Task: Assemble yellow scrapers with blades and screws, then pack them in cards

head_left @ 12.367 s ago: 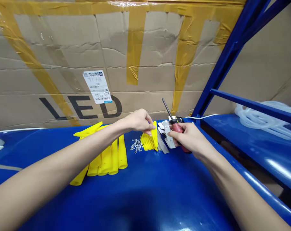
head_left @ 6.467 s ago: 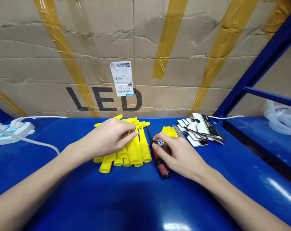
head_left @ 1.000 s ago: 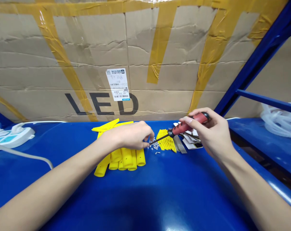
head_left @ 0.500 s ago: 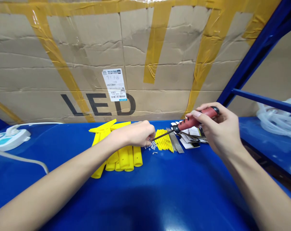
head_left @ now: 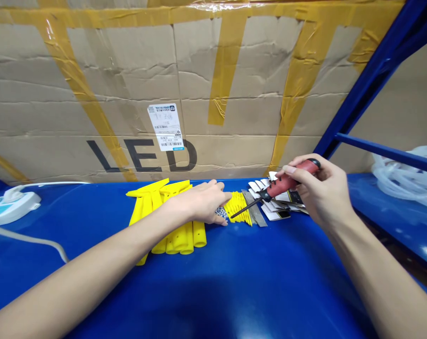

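Note:
My right hand (head_left: 321,188) grips a screwdriver (head_left: 287,181) by its red and black handle. The shaft slants down to the left, its tip over the small yellow pieces (head_left: 238,206). My left hand (head_left: 208,201) is open, thumb and fingers spread around a pile of small silver screws (head_left: 221,214). Nothing shows between its fingers. Under and beside my left wrist lie several yellow tubes with flared ends (head_left: 180,240). Flat grey metal strips (head_left: 255,209) sit just right of the small yellow pieces.
Folded printed papers (head_left: 277,211) lie right of the strips. At the left stands a white power strip (head_left: 17,207) with cables. A large taped cardboard box (head_left: 135,84) rises behind the blue table (head_left: 213,292). Clear tubing (head_left: 407,176) is coiled at the right, past a blue metal frame (head_left: 367,87).
My left hand has opened from a closed pose over the screws, its fingers now spread. The screwdriver tip has moved slightly right and down, away from the screw pile.

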`<state>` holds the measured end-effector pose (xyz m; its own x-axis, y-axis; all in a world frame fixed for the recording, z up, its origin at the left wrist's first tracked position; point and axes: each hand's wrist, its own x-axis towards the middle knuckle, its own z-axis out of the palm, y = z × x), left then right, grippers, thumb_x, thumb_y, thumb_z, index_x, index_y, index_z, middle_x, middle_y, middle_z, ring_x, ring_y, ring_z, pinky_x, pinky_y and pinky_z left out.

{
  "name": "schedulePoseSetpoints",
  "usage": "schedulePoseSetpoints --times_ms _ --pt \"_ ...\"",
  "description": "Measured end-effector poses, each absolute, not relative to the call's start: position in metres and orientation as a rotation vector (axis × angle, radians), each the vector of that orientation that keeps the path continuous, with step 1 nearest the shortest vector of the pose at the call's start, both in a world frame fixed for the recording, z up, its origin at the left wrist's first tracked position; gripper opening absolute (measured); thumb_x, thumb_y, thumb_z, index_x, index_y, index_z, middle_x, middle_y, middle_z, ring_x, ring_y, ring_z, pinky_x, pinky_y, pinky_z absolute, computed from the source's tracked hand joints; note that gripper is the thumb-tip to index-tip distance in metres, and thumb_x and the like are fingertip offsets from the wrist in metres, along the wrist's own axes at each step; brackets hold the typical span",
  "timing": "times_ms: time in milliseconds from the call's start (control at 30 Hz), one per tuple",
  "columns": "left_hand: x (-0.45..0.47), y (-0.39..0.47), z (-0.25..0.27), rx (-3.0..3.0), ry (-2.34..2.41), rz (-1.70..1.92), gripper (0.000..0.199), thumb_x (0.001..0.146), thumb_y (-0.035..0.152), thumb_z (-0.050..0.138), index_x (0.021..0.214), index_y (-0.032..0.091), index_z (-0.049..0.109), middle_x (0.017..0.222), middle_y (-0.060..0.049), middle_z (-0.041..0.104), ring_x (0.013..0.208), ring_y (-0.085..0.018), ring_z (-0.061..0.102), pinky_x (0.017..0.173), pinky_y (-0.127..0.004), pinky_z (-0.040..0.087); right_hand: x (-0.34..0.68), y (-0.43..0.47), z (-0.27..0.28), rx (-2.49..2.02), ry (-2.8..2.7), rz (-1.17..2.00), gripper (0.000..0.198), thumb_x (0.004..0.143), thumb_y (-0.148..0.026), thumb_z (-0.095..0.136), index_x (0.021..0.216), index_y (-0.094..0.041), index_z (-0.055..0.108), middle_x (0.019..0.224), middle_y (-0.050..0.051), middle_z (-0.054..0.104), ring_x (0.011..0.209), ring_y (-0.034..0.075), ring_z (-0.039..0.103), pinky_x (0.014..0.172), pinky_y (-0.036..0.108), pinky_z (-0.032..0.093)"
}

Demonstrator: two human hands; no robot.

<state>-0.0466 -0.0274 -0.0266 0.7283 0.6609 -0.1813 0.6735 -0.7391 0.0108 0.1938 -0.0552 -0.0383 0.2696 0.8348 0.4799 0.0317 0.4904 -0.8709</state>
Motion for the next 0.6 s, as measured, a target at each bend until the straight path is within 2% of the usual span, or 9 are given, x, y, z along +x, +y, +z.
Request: schedulePoseSetpoints --times_ms 133,200,300,367,467,567,600 --pt "-0.044 -0.033 -0.021 2.893 1.125 -0.295 0.042 0.087 0.054 0.068 0.106 0.017 0.065 0.115 -0.015 0.060 0.106 -0.031 0.056 0.083 -0.040 0.048 0.195 -0.056 -0.038 -0.929 -1.165 0.660 0.017 0.072 -0.029 0.085 0.076 -0.028 0.068 0.070 -0.001 0.070 0.072 0.023 0.072 0.068 0.036 0.058" --pt "-0.048 -0.033 -0.015 2.916 1.155 -0.278 0.036 0.089 0.051 0.065 0.104 0.018 0.064 0.113 -0.014 0.061 0.103 -0.029 0.058 0.080 -0.038 0.048 0.196 -0.055 -0.038 -0.943 -1.124 0.676 0.019 0.071 -0.030 0.086 0.074 -0.027 0.067 0.069 -0.001 0.069 0.069 0.021 0.071 0.058 0.030 0.056" --pt "-0.065 -0.030 -0.004 2.909 1.170 -0.195 0.024 0.093 0.042 0.058 0.099 0.019 0.063 0.103 -0.010 0.064 0.092 -0.024 0.060 0.074 -0.034 0.047 0.195 -0.052 -0.039 -1.028 -0.992 0.839 0.027 0.067 -0.030 0.089 0.068 -0.024 0.063 0.061 -0.003 0.062 0.053 0.013 0.062 0.040 0.022 0.046" --pt "-0.084 -0.028 0.004 2.863 1.197 -0.139 0.024 0.096 0.042 0.053 0.100 0.020 0.061 0.099 -0.008 0.067 0.083 -0.021 0.062 0.071 -0.033 0.046 0.192 -0.051 -0.042 -1.108 -0.919 1.028 0.029 0.069 -0.032 0.089 0.068 -0.023 0.061 0.060 -0.003 0.061 0.046 0.011 0.058 0.038 0.020 0.048" --pt "-0.117 -0.026 0.013 2.806 1.347 -0.131 0.026 0.098 0.043 0.047 0.097 0.021 0.060 0.095 -0.008 0.070 0.079 -0.021 0.063 0.068 -0.033 0.045 0.179 -0.053 -0.045 -1.182 -0.876 1.250 0.023 0.074 -0.033 0.085 0.075 -0.020 0.066 0.071 0.004 0.071 0.053 0.014 0.067 0.048 0.022 0.060" --pt "-0.147 -0.028 0.016 2.688 1.601 -0.233 0.027 0.097 0.044 0.046 0.099 0.021 0.060 0.094 -0.010 0.071 0.079 -0.024 0.065 0.065 -0.033 0.044 0.155 -0.064 -0.045 -1.153 -0.844 1.492 0.017 0.079 -0.025 0.080 0.092 -0.018 0.071 0.095 0.010 0.077 0.075 0.018 0.077 0.067 0.023 0.066" --pt "-0.156 -0.029 0.016 2.634 1.660 -0.268 0.027 0.096 0.044 0.047 0.100 0.022 0.060 0.095 -0.011 0.071 0.080 -0.024 0.066 0.065 -0.033 0.044 0.146 -0.068 -0.044 -1.113 -0.818 1.582 0.021 0.080 -0.022 0.079 0.100 -0.018 0.072 0.103 0.010 0.077 0.084 0.019 0.078 0.071 0.023 0.067"
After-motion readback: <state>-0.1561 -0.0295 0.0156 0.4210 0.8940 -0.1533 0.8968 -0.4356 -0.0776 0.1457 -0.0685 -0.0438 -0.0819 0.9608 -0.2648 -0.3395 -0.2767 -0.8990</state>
